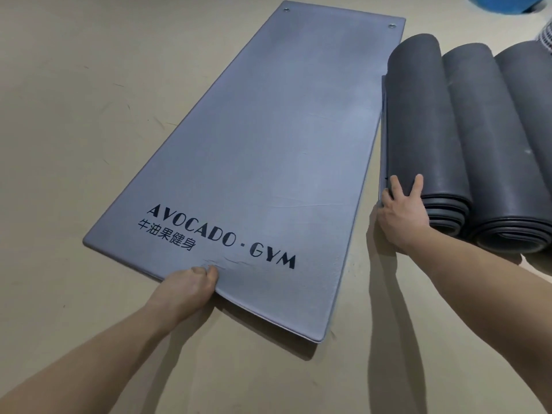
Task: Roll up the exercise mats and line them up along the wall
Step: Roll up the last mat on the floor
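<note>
A grey exercise mat (263, 138) printed "AVOCADO · GYM" lies flat on the beige floor, running away from me. My left hand (191, 283) pinches its near edge and lifts it slightly, wrinkling the foam. To the right lie three dark grey rolled mats side by side: the nearest roll (424, 121), a second roll (490, 138) and a third roll (531, 94) cut off by the frame. My right hand (400, 210) presses on the near left end of the nearest roll, fingers spread over its loose outer flap.
Beige floor (89, 115) surrounds the flat mat on the left and in front. A blue object (501, 3) sits at the top right corner, with a white ribbed thing (546, 37) below it at the frame's edge.
</note>
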